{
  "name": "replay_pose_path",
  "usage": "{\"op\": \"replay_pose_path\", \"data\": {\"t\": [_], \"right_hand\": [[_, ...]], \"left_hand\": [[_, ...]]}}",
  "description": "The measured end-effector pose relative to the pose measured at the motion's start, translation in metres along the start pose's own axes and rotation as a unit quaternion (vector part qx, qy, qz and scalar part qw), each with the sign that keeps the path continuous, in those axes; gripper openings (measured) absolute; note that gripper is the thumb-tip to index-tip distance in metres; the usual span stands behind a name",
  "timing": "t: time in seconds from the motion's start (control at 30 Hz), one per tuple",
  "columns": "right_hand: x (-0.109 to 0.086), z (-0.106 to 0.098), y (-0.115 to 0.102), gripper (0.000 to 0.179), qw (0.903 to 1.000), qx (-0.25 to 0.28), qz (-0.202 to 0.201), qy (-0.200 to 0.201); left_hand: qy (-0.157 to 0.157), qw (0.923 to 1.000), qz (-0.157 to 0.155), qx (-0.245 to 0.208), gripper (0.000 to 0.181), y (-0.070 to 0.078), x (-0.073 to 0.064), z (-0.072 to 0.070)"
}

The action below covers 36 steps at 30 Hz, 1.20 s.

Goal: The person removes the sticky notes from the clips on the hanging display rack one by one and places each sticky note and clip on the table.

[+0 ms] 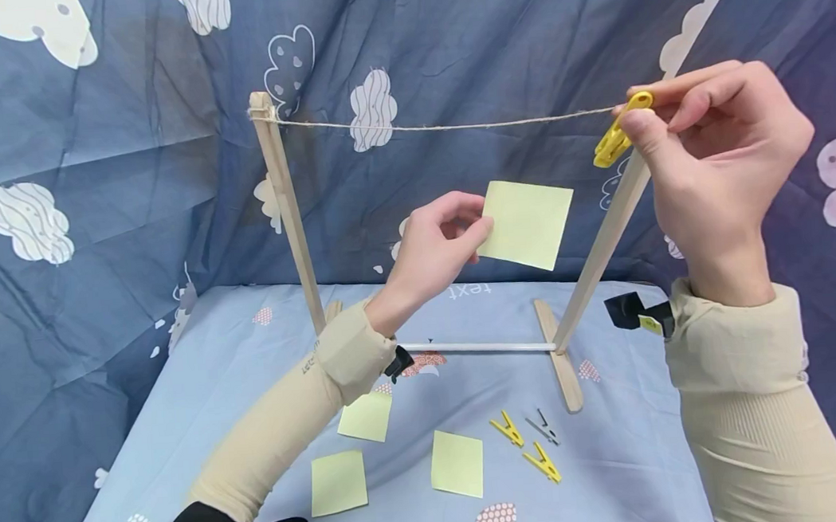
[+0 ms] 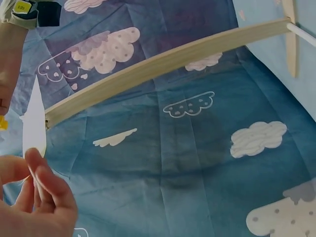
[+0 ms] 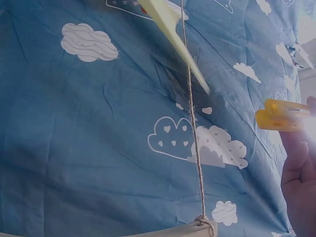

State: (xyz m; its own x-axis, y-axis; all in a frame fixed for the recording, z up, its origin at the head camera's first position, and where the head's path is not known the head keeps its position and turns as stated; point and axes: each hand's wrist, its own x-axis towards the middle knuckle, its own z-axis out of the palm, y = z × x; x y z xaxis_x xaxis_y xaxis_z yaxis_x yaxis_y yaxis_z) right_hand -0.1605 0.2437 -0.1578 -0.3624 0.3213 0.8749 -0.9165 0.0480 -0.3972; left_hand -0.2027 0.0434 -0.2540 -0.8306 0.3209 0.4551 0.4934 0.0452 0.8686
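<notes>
My left hand [image 1: 440, 240] pinches a pale yellow sticky note [image 1: 527, 224] by its left edge, below the string and between the two posts. In the left wrist view the note [image 2: 34, 121] shows nearly edge-on above the fingers. Thumb and forefinger of my right hand [image 1: 723, 146] pinch a yellow clothespin [image 1: 623, 130] near the string's right end. The clothespin [image 3: 281, 115] points leftward in the right wrist view, its rear end hidden by the fingers. A thin twine string [image 1: 453, 126] runs from the left wooden post [image 1: 288, 205] toward the right wooden post [image 1: 601, 258].
Three sticky notes lie on the light blue cloth [image 1: 256, 430], one of them at the front middle [image 1: 457, 464]. Right of them are two yellow clothespins [image 1: 543, 464] and a grey clothespin [image 1: 542, 427]. A white rod [image 1: 481, 346] joins the posts low down. Behind hangs a dark blue cloud-patterned curtain [image 1: 150, 110].
</notes>
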Motion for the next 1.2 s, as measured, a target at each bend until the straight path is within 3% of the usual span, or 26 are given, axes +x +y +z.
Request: {"op": "replay_pose_path", "data": {"t": [0.3, 0.7, 1.2], "right_hand": [[-0.018, -0.010, -0.006, 0.030, 0.9993, 0.031, 0.017, 0.014], [-0.049, -0.024, -0.005, 0.024, 0.9983, 0.039, 0.044, 0.001], [-0.105, -0.055, 0.015, 0.021, 0.9944, 0.000, 0.097, -0.042]], "left_hand": [[-0.032, 0.9986, 0.003, 0.041, 0.026, -0.017, -0.018, -0.016], [-0.051, 0.9957, -0.046, 0.061, 0.039, -0.052, -0.046, -0.041], [-0.118, 0.9839, -0.073, 0.112, 0.051, -0.095, -0.074, -0.048]]}}
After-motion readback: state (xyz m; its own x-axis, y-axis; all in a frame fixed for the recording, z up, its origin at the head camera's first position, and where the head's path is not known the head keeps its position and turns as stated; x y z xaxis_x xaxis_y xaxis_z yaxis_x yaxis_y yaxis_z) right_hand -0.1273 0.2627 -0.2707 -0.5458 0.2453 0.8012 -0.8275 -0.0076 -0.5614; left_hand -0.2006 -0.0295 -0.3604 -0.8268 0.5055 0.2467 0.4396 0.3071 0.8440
